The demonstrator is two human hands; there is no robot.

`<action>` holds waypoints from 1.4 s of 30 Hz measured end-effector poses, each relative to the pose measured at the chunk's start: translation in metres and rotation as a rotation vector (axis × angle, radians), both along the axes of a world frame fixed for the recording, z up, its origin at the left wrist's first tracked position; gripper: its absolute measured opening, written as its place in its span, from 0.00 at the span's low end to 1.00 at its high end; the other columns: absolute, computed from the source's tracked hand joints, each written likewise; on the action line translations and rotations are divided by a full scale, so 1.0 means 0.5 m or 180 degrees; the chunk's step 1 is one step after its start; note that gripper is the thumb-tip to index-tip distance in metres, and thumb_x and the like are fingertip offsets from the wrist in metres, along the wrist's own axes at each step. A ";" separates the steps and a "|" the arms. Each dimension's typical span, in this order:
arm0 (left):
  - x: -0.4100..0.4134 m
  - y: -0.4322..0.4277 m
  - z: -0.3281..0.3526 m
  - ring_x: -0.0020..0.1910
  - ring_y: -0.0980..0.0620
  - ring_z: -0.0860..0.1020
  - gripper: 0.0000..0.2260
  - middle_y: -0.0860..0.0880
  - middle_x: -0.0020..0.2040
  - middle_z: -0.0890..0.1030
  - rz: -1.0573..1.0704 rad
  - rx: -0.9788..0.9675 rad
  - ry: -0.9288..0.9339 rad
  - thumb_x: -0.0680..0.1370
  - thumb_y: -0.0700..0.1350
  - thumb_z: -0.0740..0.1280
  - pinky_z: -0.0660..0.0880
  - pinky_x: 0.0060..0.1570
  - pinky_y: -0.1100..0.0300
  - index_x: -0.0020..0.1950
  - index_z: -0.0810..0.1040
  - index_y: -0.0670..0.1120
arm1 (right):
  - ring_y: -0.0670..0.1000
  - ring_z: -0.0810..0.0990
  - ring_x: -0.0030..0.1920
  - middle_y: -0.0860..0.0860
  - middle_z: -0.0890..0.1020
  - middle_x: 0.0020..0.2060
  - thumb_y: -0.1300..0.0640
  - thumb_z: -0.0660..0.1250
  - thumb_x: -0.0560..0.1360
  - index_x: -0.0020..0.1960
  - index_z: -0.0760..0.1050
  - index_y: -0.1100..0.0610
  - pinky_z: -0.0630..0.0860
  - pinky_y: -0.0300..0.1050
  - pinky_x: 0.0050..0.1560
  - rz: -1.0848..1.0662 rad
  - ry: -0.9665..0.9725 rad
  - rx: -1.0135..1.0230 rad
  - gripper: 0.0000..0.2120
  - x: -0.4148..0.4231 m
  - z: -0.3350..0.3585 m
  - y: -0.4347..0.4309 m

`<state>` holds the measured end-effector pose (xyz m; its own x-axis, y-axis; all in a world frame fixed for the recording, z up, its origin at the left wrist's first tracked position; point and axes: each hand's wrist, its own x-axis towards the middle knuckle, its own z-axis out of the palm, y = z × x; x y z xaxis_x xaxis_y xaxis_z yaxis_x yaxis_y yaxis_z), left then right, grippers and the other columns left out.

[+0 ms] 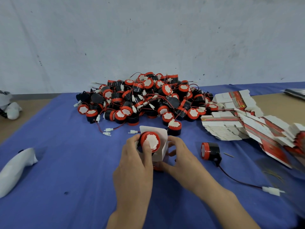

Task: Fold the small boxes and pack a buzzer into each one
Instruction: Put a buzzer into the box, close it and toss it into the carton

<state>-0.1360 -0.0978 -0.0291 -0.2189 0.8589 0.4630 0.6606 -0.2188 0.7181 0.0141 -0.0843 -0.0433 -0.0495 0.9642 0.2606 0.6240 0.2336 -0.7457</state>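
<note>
My left hand (135, 156) grips a buzzer (151, 141) at the open box (165, 148) my right hand (179, 156) holds; pile (142, 98) and flat boxes (231, 123) still unpacked.

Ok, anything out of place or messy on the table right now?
The flat boxes on the right lie slumped and fanned out instead of stacked square. One loose buzzer lies on its side apart from the pile, its wire trailing toward the near edge. Nothing looks damaged.
</note>
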 end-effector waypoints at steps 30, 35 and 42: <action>-0.007 0.038 -0.022 0.51 0.54 0.80 0.14 0.57 0.57 0.79 0.0138 -0.0404 0.1605 0.85 0.54 0.50 0.71 0.40 0.60 0.69 0.66 0.56 | 0.28 0.65 0.61 0.30 0.70 0.60 0.42 0.73 0.75 0.62 0.56 0.26 0.64 0.19 0.53 0.0166 -0.0259 -0.0052 0.29 -0.003 0.001 -0.014; -0.008 0.043 -0.022 0.48 0.53 0.80 0.09 0.56 0.56 0.78 0.0092 -0.0371 0.1789 0.85 0.50 0.53 0.69 0.37 0.60 0.64 0.69 0.56 | 0.34 0.70 0.64 0.32 0.71 0.63 0.49 0.69 0.79 0.61 0.58 0.24 0.70 0.30 0.62 0.0286 0.0391 -0.0124 0.26 -0.013 -0.007 -0.010; 0.007 0.031 -0.031 0.44 0.53 0.81 0.22 0.58 0.66 0.75 -0.0278 -0.0167 0.2076 0.83 0.46 0.54 0.64 0.32 0.61 0.77 0.56 0.55 | 0.44 0.77 0.63 0.41 0.78 0.62 0.52 0.64 0.82 0.69 0.68 0.40 0.77 0.46 0.63 -0.0376 0.1663 -0.0149 0.17 -0.052 -0.028 0.025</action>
<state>-0.1324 -0.0825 -0.0448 0.1639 0.8858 0.4342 0.9452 -0.2669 0.1878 -0.0118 -0.0719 -0.0572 0.1850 0.9665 0.1781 0.1870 0.1433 -0.9718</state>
